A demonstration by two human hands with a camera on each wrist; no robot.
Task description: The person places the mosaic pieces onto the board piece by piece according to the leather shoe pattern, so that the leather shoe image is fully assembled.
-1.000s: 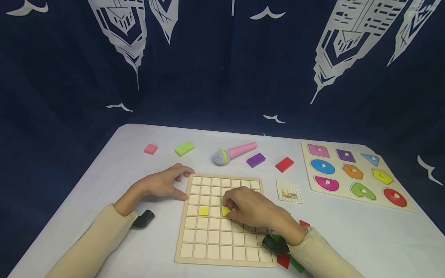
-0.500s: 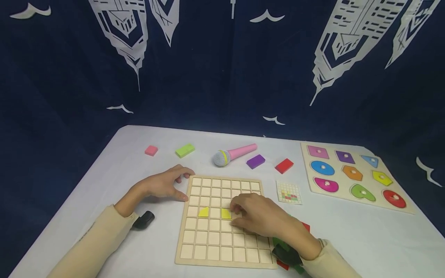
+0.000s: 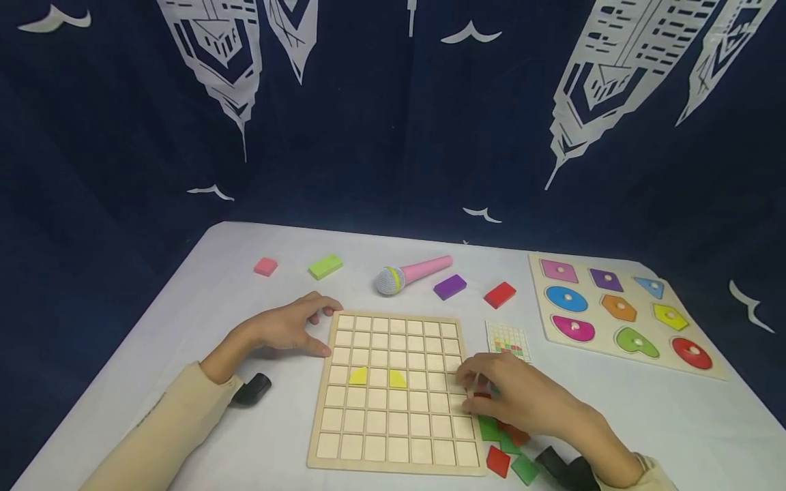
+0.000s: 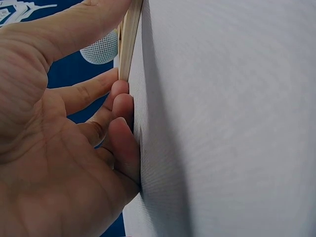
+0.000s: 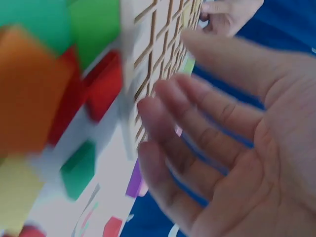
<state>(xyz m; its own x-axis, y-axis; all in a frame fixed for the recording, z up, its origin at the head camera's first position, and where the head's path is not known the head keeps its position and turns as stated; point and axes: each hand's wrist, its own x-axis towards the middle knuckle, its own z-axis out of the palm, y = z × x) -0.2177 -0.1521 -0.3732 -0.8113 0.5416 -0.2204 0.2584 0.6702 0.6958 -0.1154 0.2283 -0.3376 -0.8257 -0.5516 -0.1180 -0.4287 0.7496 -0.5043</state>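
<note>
Head view: on the desk (image 3: 196,293), the left hand (image 3: 285,326) touches the left edge of a grid board (image 3: 397,425) bearing two yellow tiles (image 3: 359,376); the right hand (image 3: 522,389) is at its right edge. The left wrist view shows thumb and fingers spread along that edge. In the right wrist view, thumb and loosely bent fingers stand apart, palm bare, near coloured tiles (image 5: 79,170).

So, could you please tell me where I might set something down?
The table is bare left of the left hand, and on the shape puzzle's near side. It's crowded right of the grid board, with coloured tiles by the right hand.
</note>
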